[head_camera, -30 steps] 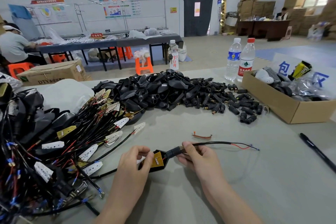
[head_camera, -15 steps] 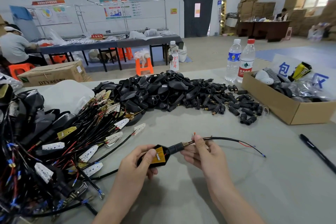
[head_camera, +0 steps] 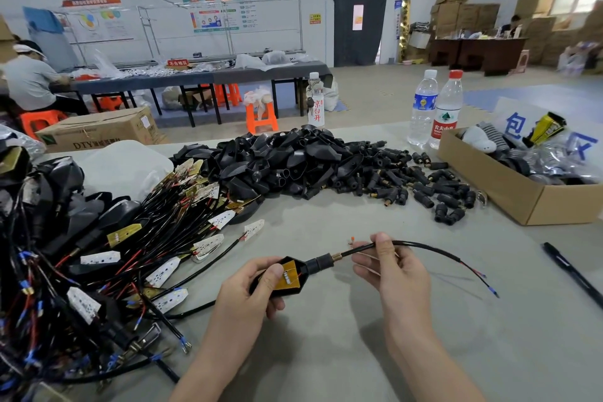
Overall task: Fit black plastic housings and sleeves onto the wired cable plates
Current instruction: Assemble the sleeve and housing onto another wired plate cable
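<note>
Left hand [head_camera: 254, 290] grips black plastic housing [head_camera: 295, 284]; right hand [head_camera: 391, 268], at 3 o'clock, pinches thin black cable [head_camera: 424, 245]. Likely seating black cylindrical sleeve [head_camera: 318, 264]; next: pull cable snug.

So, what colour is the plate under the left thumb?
Yellow-gold plate, head view.

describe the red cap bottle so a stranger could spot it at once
Find the open cardboard box on the table's right. Behind its far left corner stand two water bottles. The right-hand bottle is it: red cap and red label, where its neighbour has white cap, blue label.
</note>
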A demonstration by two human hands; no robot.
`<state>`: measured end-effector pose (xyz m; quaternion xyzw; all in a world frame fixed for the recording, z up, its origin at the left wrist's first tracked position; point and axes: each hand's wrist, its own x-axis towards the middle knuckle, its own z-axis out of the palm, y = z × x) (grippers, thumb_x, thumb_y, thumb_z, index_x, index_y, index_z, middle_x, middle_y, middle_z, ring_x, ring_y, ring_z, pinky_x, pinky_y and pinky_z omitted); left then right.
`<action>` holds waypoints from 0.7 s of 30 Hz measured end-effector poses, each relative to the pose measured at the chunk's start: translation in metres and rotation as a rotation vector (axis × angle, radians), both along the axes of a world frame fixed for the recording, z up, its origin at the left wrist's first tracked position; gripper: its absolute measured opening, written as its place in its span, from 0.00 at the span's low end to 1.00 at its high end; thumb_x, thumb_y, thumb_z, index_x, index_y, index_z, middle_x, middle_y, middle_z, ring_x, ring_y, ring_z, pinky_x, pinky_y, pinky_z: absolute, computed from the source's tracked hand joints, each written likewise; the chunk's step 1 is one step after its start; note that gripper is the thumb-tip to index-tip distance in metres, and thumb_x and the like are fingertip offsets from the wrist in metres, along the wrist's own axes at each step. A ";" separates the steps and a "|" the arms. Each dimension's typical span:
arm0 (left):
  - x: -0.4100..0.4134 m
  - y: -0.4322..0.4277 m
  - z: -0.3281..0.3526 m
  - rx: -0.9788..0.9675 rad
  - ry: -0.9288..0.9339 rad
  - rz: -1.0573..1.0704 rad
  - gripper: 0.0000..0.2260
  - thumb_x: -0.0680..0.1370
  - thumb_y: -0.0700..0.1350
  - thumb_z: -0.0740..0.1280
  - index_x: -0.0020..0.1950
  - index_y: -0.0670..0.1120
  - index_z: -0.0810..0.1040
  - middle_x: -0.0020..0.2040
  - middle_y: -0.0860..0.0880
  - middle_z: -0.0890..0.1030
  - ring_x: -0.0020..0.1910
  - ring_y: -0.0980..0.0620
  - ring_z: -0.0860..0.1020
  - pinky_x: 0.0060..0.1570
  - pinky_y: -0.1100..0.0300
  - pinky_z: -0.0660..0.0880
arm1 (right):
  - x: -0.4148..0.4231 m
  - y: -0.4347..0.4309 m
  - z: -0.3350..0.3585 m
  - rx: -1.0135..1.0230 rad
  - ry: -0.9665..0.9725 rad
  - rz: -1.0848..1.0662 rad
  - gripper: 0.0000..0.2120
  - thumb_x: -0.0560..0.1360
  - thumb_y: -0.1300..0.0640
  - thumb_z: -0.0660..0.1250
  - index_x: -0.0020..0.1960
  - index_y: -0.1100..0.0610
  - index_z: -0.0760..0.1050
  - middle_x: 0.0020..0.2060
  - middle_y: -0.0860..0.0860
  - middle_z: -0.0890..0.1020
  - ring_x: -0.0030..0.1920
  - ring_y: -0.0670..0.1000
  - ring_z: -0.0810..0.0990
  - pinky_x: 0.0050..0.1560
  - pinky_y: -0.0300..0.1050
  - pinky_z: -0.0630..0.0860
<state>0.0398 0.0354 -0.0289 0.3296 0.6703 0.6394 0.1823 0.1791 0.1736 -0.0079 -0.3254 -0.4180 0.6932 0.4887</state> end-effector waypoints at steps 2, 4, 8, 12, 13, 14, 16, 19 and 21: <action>-0.001 -0.001 -0.001 -0.006 0.007 0.008 0.06 0.81 0.43 0.66 0.53 0.49 0.82 0.35 0.44 0.82 0.30 0.51 0.77 0.31 0.60 0.75 | 0.003 0.005 0.000 -0.020 0.036 -0.057 0.09 0.81 0.54 0.63 0.49 0.60 0.77 0.39 0.52 0.87 0.34 0.48 0.84 0.34 0.37 0.80; -0.003 -0.002 -0.002 -0.002 0.000 0.027 0.06 0.81 0.44 0.66 0.53 0.49 0.82 0.37 0.42 0.83 0.30 0.51 0.77 0.31 0.59 0.76 | 0.008 0.012 0.000 -0.064 0.087 -0.113 0.09 0.81 0.54 0.63 0.48 0.59 0.76 0.38 0.53 0.87 0.33 0.48 0.84 0.34 0.36 0.80; -0.005 -0.003 -0.004 -0.012 0.008 0.036 0.05 0.81 0.45 0.66 0.53 0.51 0.82 0.37 0.42 0.83 0.30 0.51 0.78 0.31 0.59 0.76 | 0.011 0.017 0.001 -0.134 0.158 -0.078 0.08 0.81 0.54 0.64 0.49 0.59 0.75 0.40 0.55 0.86 0.34 0.49 0.84 0.34 0.37 0.81; -0.003 -0.002 -0.004 -0.014 0.008 0.049 0.05 0.80 0.45 0.67 0.52 0.50 0.83 0.37 0.46 0.84 0.29 0.52 0.78 0.30 0.61 0.75 | 0.001 0.000 -0.003 -0.083 0.035 0.184 0.08 0.77 0.56 0.68 0.51 0.61 0.79 0.42 0.53 0.86 0.38 0.48 0.85 0.37 0.37 0.80; -0.003 -0.003 -0.003 -0.015 0.008 0.050 0.05 0.80 0.45 0.67 0.52 0.50 0.83 0.36 0.47 0.84 0.29 0.53 0.78 0.29 0.61 0.75 | -0.002 -0.005 -0.004 -0.053 -0.016 0.242 0.07 0.76 0.58 0.69 0.51 0.60 0.80 0.41 0.53 0.86 0.39 0.47 0.84 0.38 0.37 0.80; -0.002 -0.003 -0.003 -0.017 0.011 0.050 0.05 0.80 0.45 0.67 0.51 0.51 0.83 0.36 0.47 0.84 0.29 0.53 0.78 0.29 0.61 0.75 | -0.004 -0.009 -0.005 -0.022 -0.056 0.275 0.05 0.76 0.60 0.70 0.50 0.60 0.81 0.39 0.52 0.85 0.39 0.47 0.84 0.38 0.37 0.80; -0.002 -0.003 -0.002 -0.015 0.011 0.054 0.05 0.80 0.46 0.67 0.51 0.51 0.83 0.36 0.47 0.84 0.29 0.53 0.78 0.30 0.62 0.75 | -0.006 -0.014 -0.005 0.018 -0.095 0.273 0.02 0.77 0.63 0.70 0.48 0.60 0.81 0.36 0.51 0.85 0.38 0.46 0.84 0.38 0.37 0.80; -0.002 -0.004 0.000 0.000 -0.047 0.052 0.05 0.80 0.47 0.67 0.52 0.49 0.82 0.38 0.45 0.84 0.31 0.52 0.79 0.31 0.60 0.77 | -0.007 -0.013 -0.003 0.021 -0.099 0.226 0.02 0.77 0.64 0.69 0.47 0.61 0.81 0.34 0.51 0.85 0.36 0.46 0.84 0.36 0.36 0.80; -0.001 -0.003 0.001 0.013 -0.123 0.028 0.06 0.80 0.46 0.67 0.54 0.48 0.82 0.40 0.43 0.85 0.32 0.50 0.79 0.32 0.58 0.78 | -0.007 -0.012 -0.004 0.019 -0.098 0.204 0.02 0.77 0.64 0.69 0.48 0.61 0.80 0.34 0.51 0.85 0.36 0.46 0.84 0.36 0.36 0.80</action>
